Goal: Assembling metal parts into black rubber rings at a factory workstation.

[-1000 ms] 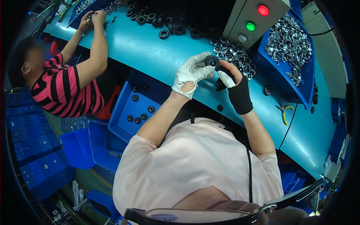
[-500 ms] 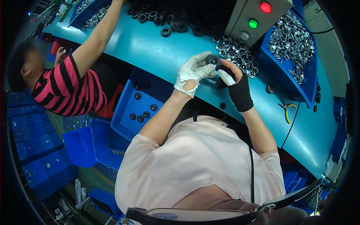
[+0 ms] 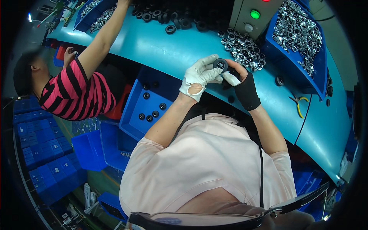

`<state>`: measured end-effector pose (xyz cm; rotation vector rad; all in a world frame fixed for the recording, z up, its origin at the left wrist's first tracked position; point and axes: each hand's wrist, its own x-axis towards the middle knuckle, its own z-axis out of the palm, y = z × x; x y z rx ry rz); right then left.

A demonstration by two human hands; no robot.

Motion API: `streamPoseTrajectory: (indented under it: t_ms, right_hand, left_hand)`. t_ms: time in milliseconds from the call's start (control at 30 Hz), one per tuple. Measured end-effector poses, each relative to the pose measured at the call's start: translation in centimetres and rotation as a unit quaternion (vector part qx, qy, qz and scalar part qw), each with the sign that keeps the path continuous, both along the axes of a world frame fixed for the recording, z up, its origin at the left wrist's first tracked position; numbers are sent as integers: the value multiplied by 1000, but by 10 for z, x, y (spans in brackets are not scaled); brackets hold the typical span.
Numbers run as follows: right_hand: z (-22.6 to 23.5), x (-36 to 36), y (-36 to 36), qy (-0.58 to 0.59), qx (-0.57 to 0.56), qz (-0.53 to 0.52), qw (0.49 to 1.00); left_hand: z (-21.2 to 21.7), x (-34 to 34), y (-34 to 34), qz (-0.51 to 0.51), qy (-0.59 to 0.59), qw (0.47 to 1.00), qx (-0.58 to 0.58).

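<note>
the left hand [image 3: 199,74] wears a white glove with a hole near the wrist, and the right hand [image 3: 241,82] wears a black wrap with white tips on the fingers; both hands meet above the near edge of the blue bench [image 3: 161,42], and between them sits a small round dark wheel [image 3: 220,64] with a pale middle; the wheel is up in the air, not on the bench, close in front of the person, likely so its face is easy to see; the left grip is closed around the left side of the wheel, fingers curled and thumb under it; the right grip is closed too, pinching the wheel's right side from behind, so each hand shares the hold and the wheel stays steady; just past the hands lies a heap of shiny metal rings [image 3: 241,46], near enough to reach; a blue bin of silver parts [image 3: 297,30] stands further right, by a grey box with a green light [image 3: 255,14]; black rubber rings [image 3: 168,17] lie along the far side of the bench; yellow-handled pliers [image 3: 297,101] rest on the bench to the right; below the bench edge a blue tray [image 3: 132,115] holds a few dark wheels; a person in a striped shirt [image 3: 76,96] on the left stretches an arm up to another bin.
</note>
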<state>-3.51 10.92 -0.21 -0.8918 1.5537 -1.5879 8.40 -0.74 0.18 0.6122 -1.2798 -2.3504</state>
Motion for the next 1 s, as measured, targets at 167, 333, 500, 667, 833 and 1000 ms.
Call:
streamPoseTrajectory:
  t_ms: [167, 333, 500, 667, 833, 1000]
  right_hand:
    - [-6, 6, 10, -26, 3, -9, 1000]
    - [-13, 8, 18, -28, -19, -4, 999]
    - [-14, 9, 19, -47, -9, 5, 999]
    - [-15, 8, 18, -90, 2, 17, 996]
    - [-12, 5, 16, -93, 14, 23, 995]
    - [-14, 5, 8, 46, -26, -31, 998]
  left_hand:
    - [-1, 3, 8, 4, -17, 1000, -26]
    - [2, 11, 16, 2, -18, 1000, -17]
    - [0, 13, 19, 13, -33, 999, -19]
    - [-3, 14, 17, 15, -34, 999, -32]
    - [-8, 12, 16, 27, -19, 998, -49]
    - [-7, 4, 15, 44, 4, 996, -79]
